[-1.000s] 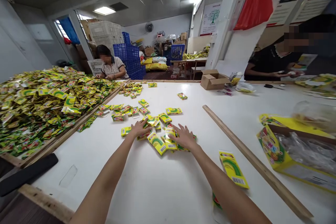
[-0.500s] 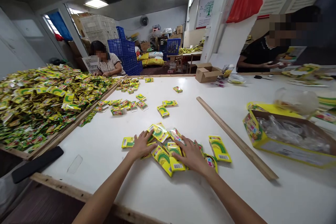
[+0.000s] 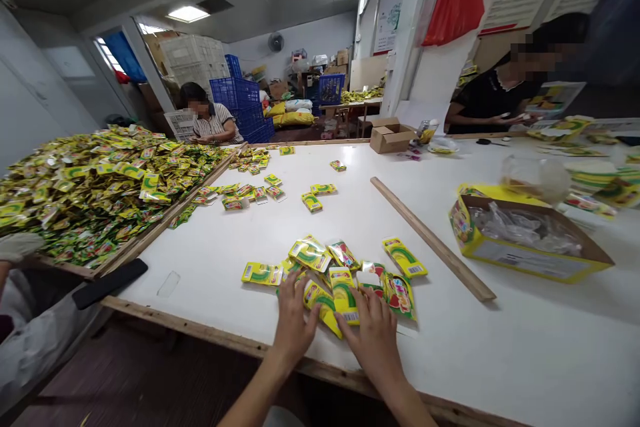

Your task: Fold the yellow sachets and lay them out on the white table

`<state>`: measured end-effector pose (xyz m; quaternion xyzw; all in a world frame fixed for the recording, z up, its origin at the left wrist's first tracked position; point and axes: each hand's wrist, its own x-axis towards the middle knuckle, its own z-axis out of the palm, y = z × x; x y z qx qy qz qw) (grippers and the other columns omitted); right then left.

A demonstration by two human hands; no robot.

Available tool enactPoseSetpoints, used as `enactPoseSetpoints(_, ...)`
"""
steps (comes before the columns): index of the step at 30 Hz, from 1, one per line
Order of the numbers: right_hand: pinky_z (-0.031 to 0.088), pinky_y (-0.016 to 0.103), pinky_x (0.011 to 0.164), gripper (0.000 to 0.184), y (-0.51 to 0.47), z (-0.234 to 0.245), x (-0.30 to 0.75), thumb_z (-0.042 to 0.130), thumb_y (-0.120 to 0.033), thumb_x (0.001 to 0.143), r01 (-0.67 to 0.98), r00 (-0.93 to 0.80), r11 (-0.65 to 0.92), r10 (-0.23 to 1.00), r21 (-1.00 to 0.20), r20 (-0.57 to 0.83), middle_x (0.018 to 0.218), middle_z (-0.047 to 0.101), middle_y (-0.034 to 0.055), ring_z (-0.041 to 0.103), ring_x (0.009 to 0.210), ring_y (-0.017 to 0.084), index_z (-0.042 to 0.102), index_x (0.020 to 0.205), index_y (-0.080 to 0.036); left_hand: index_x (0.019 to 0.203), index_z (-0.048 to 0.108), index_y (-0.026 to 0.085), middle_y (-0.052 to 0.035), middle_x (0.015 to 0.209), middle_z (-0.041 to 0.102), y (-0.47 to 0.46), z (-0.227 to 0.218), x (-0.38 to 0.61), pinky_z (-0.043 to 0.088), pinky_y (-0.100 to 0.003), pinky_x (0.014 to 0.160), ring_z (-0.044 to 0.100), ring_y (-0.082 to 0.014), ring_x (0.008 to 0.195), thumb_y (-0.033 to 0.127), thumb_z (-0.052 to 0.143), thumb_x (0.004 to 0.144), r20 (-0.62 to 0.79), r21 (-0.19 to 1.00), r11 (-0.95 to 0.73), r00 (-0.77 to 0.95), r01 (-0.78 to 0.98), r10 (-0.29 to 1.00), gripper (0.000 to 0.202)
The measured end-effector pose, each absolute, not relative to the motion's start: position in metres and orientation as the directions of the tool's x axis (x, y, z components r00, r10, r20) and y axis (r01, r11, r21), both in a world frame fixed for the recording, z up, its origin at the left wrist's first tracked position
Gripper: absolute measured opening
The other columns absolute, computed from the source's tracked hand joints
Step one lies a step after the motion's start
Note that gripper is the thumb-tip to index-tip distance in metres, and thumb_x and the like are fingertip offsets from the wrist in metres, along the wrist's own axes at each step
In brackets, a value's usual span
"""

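A small heap of yellow-green sachets point(image 3: 345, 267) lies on the white table point(image 3: 500, 347) near its front edge. My left hand point(image 3: 291, 315) rests flat on the heap's near left side, fingers stretched out. My right hand point(image 3: 373, 328) lies flat on the near right side, fingers spread over the sachets. Neither hand grips anything. One sachet point(image 3: 262, 273) lies just left of the heap and another point(image 3: 404, 257) at its right.
A big pile of sachets point(image 3: 95, 187) fills a wooden-framed area at the left. More loose sachets point(image 3: 250, 190) lie further back. A wooden strip point(image 3: 430, 238) crosses the table. A yellow open box point(image 3: 525, 240) stands right. Two people sit at the far side.
Both hands have dragged the heap of sachets toward the table's front edge. My arms have drawn back toward me, and the view has shifted with them.
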<state>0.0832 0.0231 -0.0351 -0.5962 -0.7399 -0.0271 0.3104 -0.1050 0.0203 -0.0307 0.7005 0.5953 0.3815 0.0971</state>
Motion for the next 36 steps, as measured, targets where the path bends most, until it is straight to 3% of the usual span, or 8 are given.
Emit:
enactPoseSetpoints(8, 0.038, 0.055, 0.092, 0.055, 0.02, -0.045, 0.069, 0.039, -0.055, 0.092, 0.873, -0.085, 0.315, 0.851, -0.372, 0.519, 0.118, 0.054, 0.0203, 0.048, 0.107, 0.038, 0.057, 0.12, -0.012, 0.121, 0.054, 0.025, -0.0119, 0.129, 0.05, 0.001, -0.03, -0.094, 0.037, -0.05, 0.106, 0.044, -0.0277, 0.126, 0.016, 0.053, 0.085, 0.447, 0.727, -0.312, -0.078, 0.612, 0.891, 0.038)
enactPoseSetpoints(13, 0.041, 0.05, 0.093, 0.047, 0.015, -0.04, 0.076, 0.037, -0.053, 0.094, 0.728, -0.006, 0.385, 0.831, -0.567, 0.557, 0.109, 0.062, 0.0157, 0.054, 0.104, 0.032, 0.059, 0.112, -0.015, 0.113, 0.059, 0.023, -0.0108, 0.115, 0.058, 0.0, -0.024, -0.094, 0.04, -0.051, 0.103, 0.052, -0.0273, 0.116, 0.015, 0.053, 0.085, 0.45, 0.759, -0.347, -0.059, 0.552, 0.891, 0.03)
enactPoseSetpoints(18, 0.052, 0.036, 0.066, 0.049, -0.003, -0.038, 0.086, 0.043, -0.061, 0.089, 0.445, 0.14, 0.169, 0.957, -0.88, 0.254, 0.09, 0.067, 0.0097, 0.062, 0.074, 0.026, 0.061, 0.103, -0.017, 0.112, 0.055, 0.024, -0.0096, 0.114, 0.059, -0.011, -0.02, -0.073, 0.046, -0.045, 0.096, 0.057, -0.0248, 0.108, 0.02, 0.056, 0.086, 0.329, 0.902, -0.273, -0.125, 0.333, 0.936, 0.027)
enactPoseSetpoints(23, 0.054, 0.034, 0.065, 0.049, -0.009, -0.037, 0.089, 0.052, -0.063, 0.082, 0.232, 0.039, 0.085, 0.995, -0.969, 0.097, 0.089, 0.067, 0.008, 0.063, 0.075, 0.025, 0.061, 0.1, -0.019, 0.131, 0.031, 0.027, -0.0107, 0.132, 0.047, -0.014, -0.015, -0.05, 0.051, -0.034, 0.09, 0.059, -0.0183, 0.106, 0.021, 0.057, 0.086, 0.174, 0.975, -0.203, -0.252, -0.093, 0.952, 0.053)
enactPoseSetpoints(26, 0.055, 0.036, 0.07, 0.044, -0.009, -0.039, 0.092, 0.06, -0.059, 0.078, 0.243, -0.04, 0.069, 0.997, -0.967, 0.061, 0.095, 0.067, 0.0095, 0.064, 0.083, 0.027, 0.063, 0.096, -0.019, 0.118, 0.043, 0.023, -0.008, 0.115, 0.057, -0.012, -0.014, -0.049, 0.05, -0.033, 0.089, 0.061, -0.0184, 0.101, 0.021, 0.06, 0.083, 0.172, 0.976, -0.198, -0.224, -0.095, 0.959, 0.039)
enactPoseSetpoints(28, 0.056, 0.036, 0.072, 0.047, -0.01, -0.04, 0.094, 0.062, -0.057, 0.078, 0.223, -0.03, 0.059, 0.998, -0.973, 0.054, 0.1, 0.067, 0.0104, 0.065, 0.089, 0.028, 0.059, 0.106, -0.019, 0.111, 0.049, 0.022, -0.0061, 0.104, 0.061, -0.011, -0.015, -0.051, 0.051, -0.033, 0.085, 0.062, -0.0189, 0.095, 0.022, 0.06, 0.083, 0.181, 0.978, -0.193, -0.136, -0.084, 0.974, 0.031)
enactPoseSetpoints(32, 0.056, 0.036, 0.08, 0.059, -0.016, -0.04, 0.096, 0.064, -0.051, 0.081, 0.112, -0.026, 0.09, 0.996, -0.99, 0.087, 0.111, 0.064, 0.0111, 0.064, 0.098, 0.026, 0.041, 0.127, -0.023, 0.121, 0.048, 0.024, -0.0042, 0.097, 0.06, -0.014, -0.02, -0.056, 0.052, -0.031, 0.079, 0.062, -0.0177, 0.089, 0.017, 0.06, 0.082, 0.181, 0.981, -0.181, -0.013, -0.069, 0.983, 0.042)
enactPoseSetpoints(36, 0.057, 0.031, 0.072, 0.053, -0.016, -0.037, 0.101, 0.061, -0.052, 0.082, 0.167, -0.015, 0.102, 0.995, -0.981, 0.101, 0.114, 0.061, 0.0111, 0.062, 0.103, 0.026, 0.045, 0.125, -0.024, 0.123, 0.051, 0.025, -0.0041, 0.1, 0.06, -0.016, -0.022, -0.06, 0.051, -0.03, 0.08, 0.061, -0.0171, 0.088, 0.011, 0.058, 0.08, 0.158, 0.987, -0.159, 0.071, 0.013, 0.985, 0.046)
